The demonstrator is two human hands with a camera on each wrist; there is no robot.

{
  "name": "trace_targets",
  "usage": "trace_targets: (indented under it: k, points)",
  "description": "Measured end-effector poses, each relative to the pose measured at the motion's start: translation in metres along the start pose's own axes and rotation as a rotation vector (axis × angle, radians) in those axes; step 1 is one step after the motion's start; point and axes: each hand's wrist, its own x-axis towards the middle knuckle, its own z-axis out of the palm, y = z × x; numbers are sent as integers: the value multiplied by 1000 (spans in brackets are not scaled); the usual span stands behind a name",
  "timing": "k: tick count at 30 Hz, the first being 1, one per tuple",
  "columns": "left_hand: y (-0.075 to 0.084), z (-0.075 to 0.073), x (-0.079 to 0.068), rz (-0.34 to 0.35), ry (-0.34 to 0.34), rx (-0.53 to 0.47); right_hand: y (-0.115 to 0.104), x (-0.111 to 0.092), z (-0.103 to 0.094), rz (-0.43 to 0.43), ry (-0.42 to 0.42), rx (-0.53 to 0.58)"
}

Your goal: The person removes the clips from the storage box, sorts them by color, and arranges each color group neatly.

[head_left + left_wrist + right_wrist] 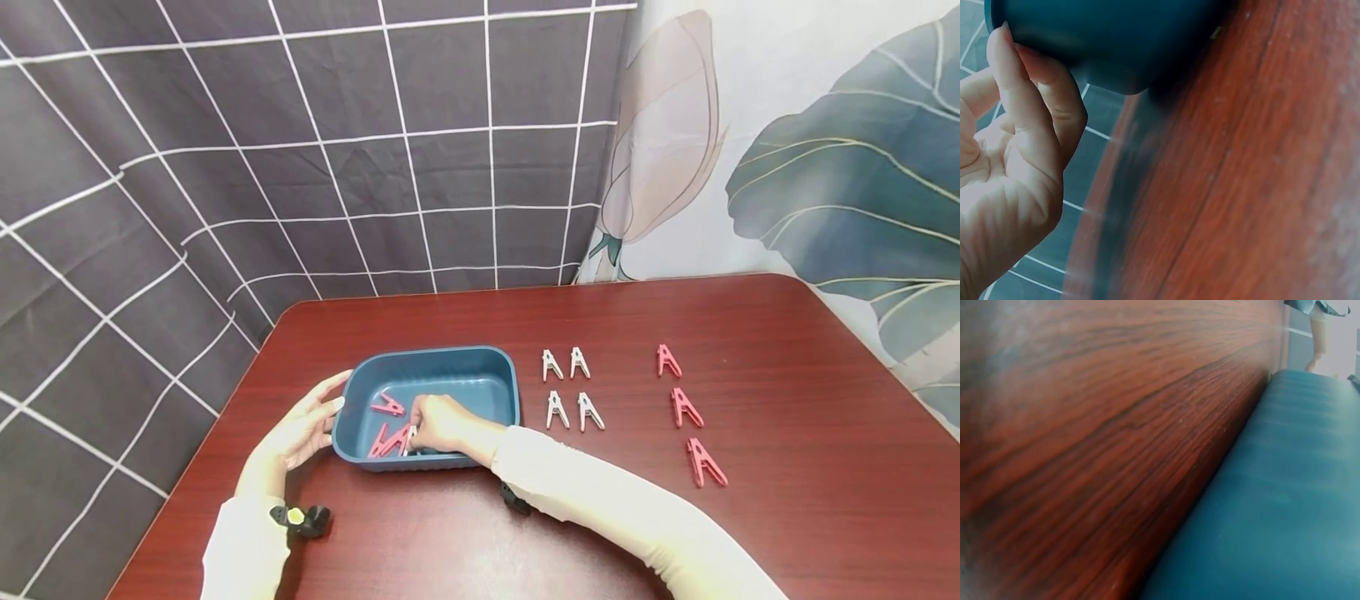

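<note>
A blue plastic bin [435, 357] stands on the table, with several pink clothespins [388, 406] lying in its left part. My left hand [303, 429] is at the bin's left end. Its loosely bent fingers [1019, 94] touch the rim and outer wall. Inside the bin, my right hand [442, 423] points downward and pinches a white clothespin [410, 439], mostly hidden by the fingers. The right wrist view shows the bin's outer side wall [1260, 506], but the right hand is out of that picture.
Right of the bin, several white clothespins [556, 410] lie in two rows on the reddish wooden table [450, 533]. Farther right, three pink clothespins [682, 407] form a column. A dark gridded cloth [360, 167] and a floral cloth [675, 150] hang behind.
</note>
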Motion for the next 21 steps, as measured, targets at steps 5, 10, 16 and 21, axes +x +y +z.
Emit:
trace_targets:
  k: [5,10,16,21]
  points:
    - [-4,-2,3,16,-28,-50,0,-1,-1,7,-11,44]
    - [-4,-3,2,5,7,30,0,-2,-3,-23,-11,144]
    - [-2,-1,1,9,-4,27,0,-3,-8,-83,37,227]
    - [-3,-1,0,15,-20,-42,-1,-6,-13,-95,55,273]
